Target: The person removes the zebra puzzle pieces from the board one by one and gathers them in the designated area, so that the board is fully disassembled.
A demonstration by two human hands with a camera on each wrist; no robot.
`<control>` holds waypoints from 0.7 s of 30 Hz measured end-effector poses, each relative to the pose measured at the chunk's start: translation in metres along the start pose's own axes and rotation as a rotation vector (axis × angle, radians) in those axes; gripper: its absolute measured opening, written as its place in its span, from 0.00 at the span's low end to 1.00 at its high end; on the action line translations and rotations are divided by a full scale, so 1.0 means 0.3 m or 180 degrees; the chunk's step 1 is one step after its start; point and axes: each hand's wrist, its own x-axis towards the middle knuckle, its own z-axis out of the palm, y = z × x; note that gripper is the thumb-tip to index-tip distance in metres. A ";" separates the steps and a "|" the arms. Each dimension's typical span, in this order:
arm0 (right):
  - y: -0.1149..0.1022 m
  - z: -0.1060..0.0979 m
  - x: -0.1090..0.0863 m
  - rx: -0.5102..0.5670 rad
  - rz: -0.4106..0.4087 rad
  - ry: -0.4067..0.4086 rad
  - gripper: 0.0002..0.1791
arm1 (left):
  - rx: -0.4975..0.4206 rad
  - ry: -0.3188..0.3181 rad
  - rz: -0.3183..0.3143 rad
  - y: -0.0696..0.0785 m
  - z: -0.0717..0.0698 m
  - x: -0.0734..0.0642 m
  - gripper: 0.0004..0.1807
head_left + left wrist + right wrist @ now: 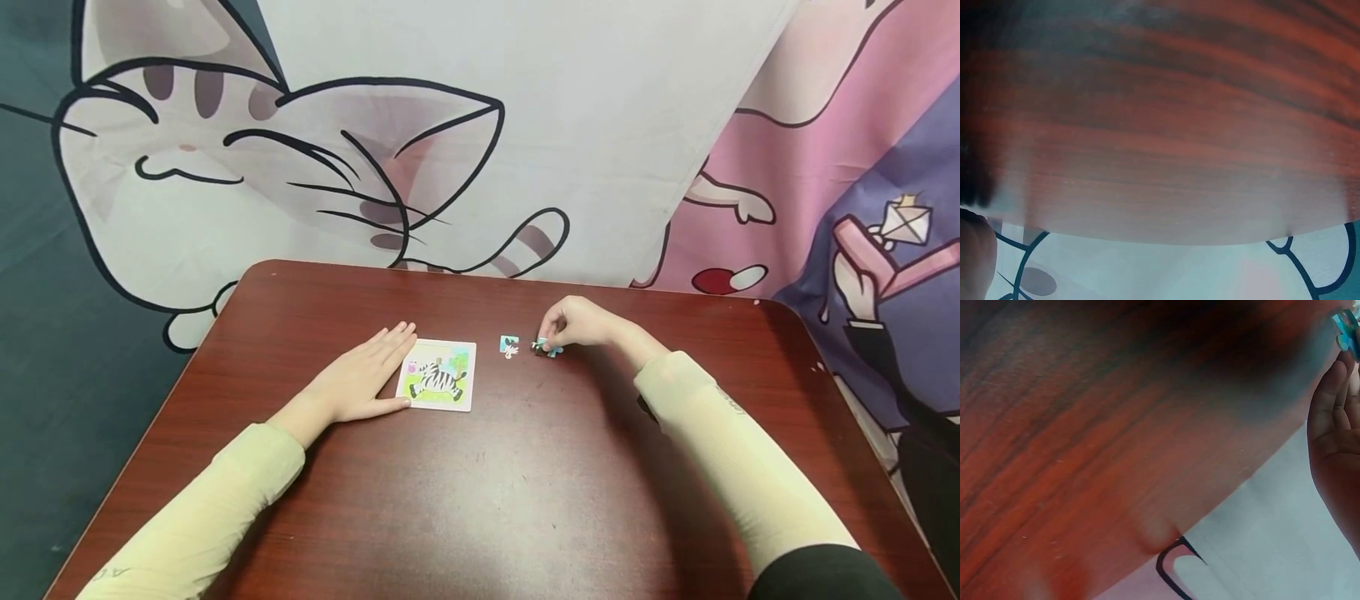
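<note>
A square puzzle board point(438, 377) with a white border and a zebra picture lies on the table. Along its left side rests my left hand point(356, 375), fingers extended and thumb at the lower left corner. My right hand point(577, 323) pinches a small blue and black-and-white puzzle piece point(553, 348) low over the table, right of the board. That puzzle piece point(1346, 339) also shows at the fingertips in the right wrist view, partly cut off. Between board and right hand lies another puzzle piece point(509, 346), blue with black and white. Only a sliver of the left hand point(975, 259) appears in the left wrist view.
The table point(480, 500) is dark reddish-brown wood with a rounded edge. Behind it hangs a cloth point(600, 125) printed with a cartoon cat. A dark object point(933, 475), its kind unclear, stands beyond the right edge.
</note>
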 end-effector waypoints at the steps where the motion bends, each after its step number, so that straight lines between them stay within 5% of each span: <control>1: 0.005 0.002 -0.001 -0.0009 0.0002 0.0013 0.02 | 0.0003 0.0001 -0.0001 -0.001 0.000 0.001 0.56; 21: 0.049 0.061 -0.003 -0.0213 0.0122 0.0586 0.06 | -0.0005 -0.0016 0.0000 -0.007 0.002 0.004 0.56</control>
